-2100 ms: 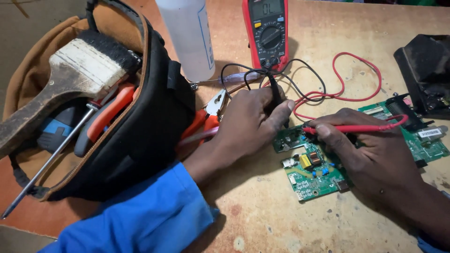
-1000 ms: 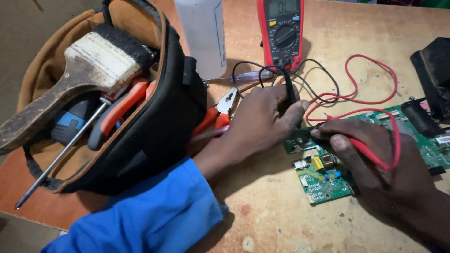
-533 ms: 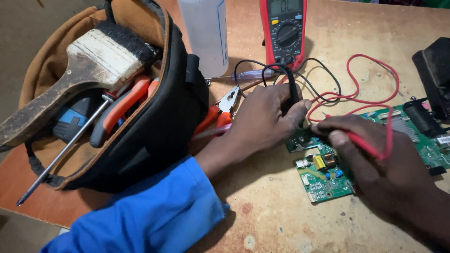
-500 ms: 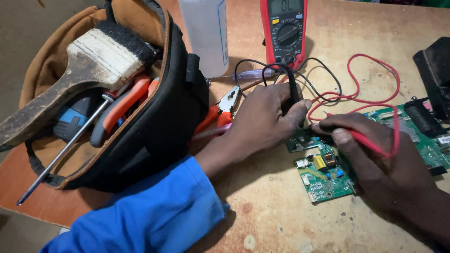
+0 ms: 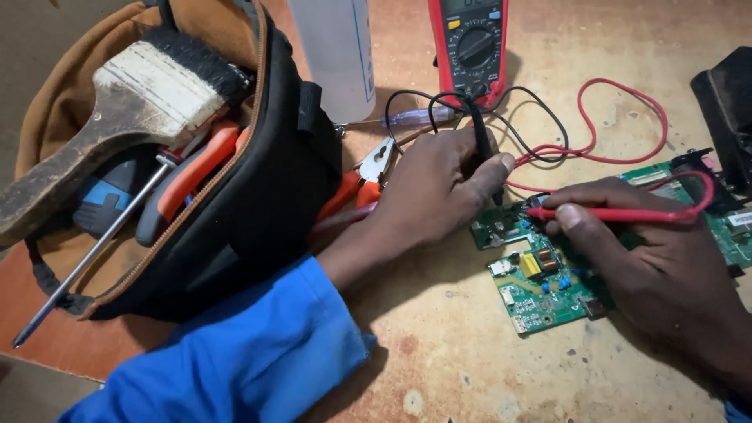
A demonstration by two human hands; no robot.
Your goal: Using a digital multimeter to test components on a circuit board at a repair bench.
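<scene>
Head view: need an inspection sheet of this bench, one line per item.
Surface: worn, stained tan tabletop.
Job's things: green circuit board flat on the table; red multimeter at the far edge.
Clutter: open tool bag holding a paintbrush and screwdriver; orange-handled pliers; white bottle.
Grippers: left hand holds the black probe, right hand the red probe, both tips on the board.
Cables: black lead and red lead loop loosely between meter and probes.
Surroundings: black object at right edge, unclear.
</scene>
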